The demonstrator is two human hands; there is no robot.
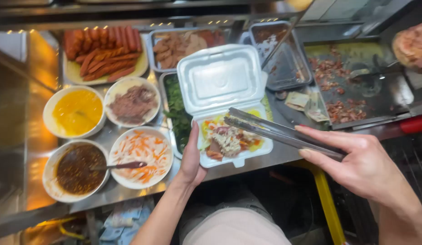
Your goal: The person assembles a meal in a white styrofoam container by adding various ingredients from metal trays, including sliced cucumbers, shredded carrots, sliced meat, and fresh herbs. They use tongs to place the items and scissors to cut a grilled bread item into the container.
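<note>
White foam clamshell box, lid flipped up, at near edge of steel counter; bottom half packed with shredded meat, carrot, greens. Left hand cupped on its left side. Right hand pinching metal tongs, tips nearly closed over the filling.

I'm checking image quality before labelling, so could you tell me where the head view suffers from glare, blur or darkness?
Head view: warm glare streaks the steel counter at left and dots its back edge; the foam box lid is bright but not blown out; the right hand and tongs look slightly soft; the area below the counter is dark; edges bend a little.
</note>
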